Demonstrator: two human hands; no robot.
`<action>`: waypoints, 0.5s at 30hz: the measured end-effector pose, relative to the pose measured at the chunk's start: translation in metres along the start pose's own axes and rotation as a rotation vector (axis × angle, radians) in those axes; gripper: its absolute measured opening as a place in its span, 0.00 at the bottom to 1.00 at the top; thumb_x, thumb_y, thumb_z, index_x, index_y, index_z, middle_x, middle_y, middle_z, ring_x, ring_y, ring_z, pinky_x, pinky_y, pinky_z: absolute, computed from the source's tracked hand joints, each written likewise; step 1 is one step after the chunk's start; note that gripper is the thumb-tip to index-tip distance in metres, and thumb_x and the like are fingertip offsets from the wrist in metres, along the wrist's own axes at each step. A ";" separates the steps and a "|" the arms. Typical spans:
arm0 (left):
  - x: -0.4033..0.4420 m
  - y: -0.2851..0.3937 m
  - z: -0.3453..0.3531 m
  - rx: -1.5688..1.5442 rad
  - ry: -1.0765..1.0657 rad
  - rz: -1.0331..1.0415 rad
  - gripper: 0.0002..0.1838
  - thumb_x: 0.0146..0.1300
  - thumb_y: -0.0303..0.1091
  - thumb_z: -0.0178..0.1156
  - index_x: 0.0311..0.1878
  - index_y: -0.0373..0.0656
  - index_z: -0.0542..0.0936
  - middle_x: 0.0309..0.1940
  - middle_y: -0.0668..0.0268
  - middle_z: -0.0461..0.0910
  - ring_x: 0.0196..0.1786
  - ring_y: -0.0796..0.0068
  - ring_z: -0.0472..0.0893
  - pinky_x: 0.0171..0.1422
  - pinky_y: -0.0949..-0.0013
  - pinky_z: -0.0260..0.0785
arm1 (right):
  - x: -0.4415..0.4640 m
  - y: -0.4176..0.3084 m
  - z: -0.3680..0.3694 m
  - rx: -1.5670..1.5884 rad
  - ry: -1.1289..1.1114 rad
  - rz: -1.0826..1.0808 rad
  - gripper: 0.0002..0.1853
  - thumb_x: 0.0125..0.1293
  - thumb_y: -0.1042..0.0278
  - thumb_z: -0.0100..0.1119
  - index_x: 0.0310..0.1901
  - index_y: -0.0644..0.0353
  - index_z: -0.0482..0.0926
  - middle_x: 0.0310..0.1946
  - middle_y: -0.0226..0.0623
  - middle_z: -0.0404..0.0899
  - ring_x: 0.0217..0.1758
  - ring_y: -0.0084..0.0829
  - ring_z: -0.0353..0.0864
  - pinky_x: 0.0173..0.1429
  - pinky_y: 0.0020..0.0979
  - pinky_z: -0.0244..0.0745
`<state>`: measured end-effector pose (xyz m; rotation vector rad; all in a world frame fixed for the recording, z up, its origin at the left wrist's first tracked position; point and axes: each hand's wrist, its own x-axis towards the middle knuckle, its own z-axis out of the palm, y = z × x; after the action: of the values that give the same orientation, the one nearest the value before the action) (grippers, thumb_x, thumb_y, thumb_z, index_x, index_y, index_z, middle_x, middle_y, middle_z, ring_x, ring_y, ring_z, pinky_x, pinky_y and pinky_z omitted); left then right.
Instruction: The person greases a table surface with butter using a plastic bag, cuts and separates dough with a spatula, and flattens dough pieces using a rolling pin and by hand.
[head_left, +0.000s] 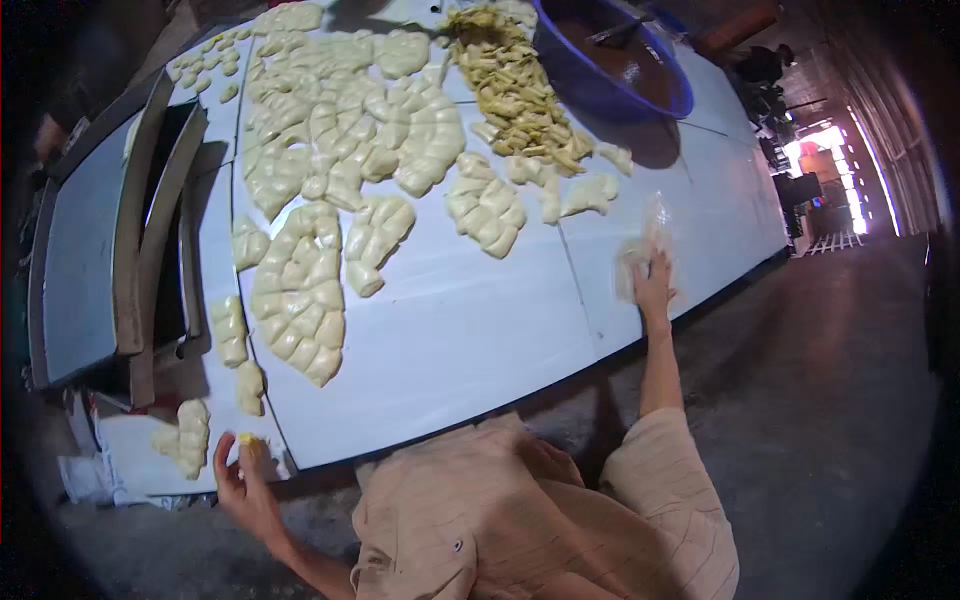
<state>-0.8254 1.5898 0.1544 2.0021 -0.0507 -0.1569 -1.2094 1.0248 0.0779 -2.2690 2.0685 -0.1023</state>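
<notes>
Across smooth white tabletop | right hand at translucent patch | lumpy slabs

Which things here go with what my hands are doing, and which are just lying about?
Probably in use:
- left hand, beside a small yellow piece
- right hand, over the white tabletop
- pale, dough-like pieces, perhaps

Apparently lying by, untouched:
- heap of yellowish strips
- blue basin of brown liquid
- stacked trays

No readable text — no label, brand, number or sign — on anything here.
</notes>
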 end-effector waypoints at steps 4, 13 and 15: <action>0.001 0.046 0.020 0.169 -0.090 0.072 0.16 0.69 0.29 0.62 0.58 0.38 0.79 0.44 0.65 0.82 0.34 0.85 0.74 0.33 0.78 0.66 | -0.005 -0.024 -0.018 0.554 0.174 -0.032 0.22 0.72 0.61 0.52 0.62 0.66 0.75 0.52 0.50 0.82 0.56 0.42 0.82 0.61 0.40 0.73; -0.037 0.056 0.068 0.077 -0.395 -0.142 0.18 0.66 0.33 0.64 0.58 0.40 0.81 0.36 0.60 0.85 0.34 0.77 0.83 0.38 0.73 0.74 | -0.167 -0.174 -0.031 0.466 -0.087 -0.851 0.24 0.59 0.67 0.63 0.57 0.65 0.76 0.62 0.52 0.74 0.67 0.50 0.71 0.71 0.48 0.61; -0.042 0.054 0.076 0.166 -0.514 0.040 0.20 0.65 0.38 0.66 0.58 0.42 0.80 0.43 0.59 0.85 0.40 0.71 0.85 0.44 0.70 0.76 | -0.168 -0.181 -0.006 0.460 -0.103 -0.937 0.28 0.56 0.61 0.69 0.56 0.65 0.75 0.69 0.51 0.67 0.72 0.53 0.63 0.76 0.52 0.50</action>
<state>-0.8749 1.5027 0.1752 2.0758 -0.4431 -0.6568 -1.0465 1.2087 0.1011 -2.5961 0.6770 -0.4333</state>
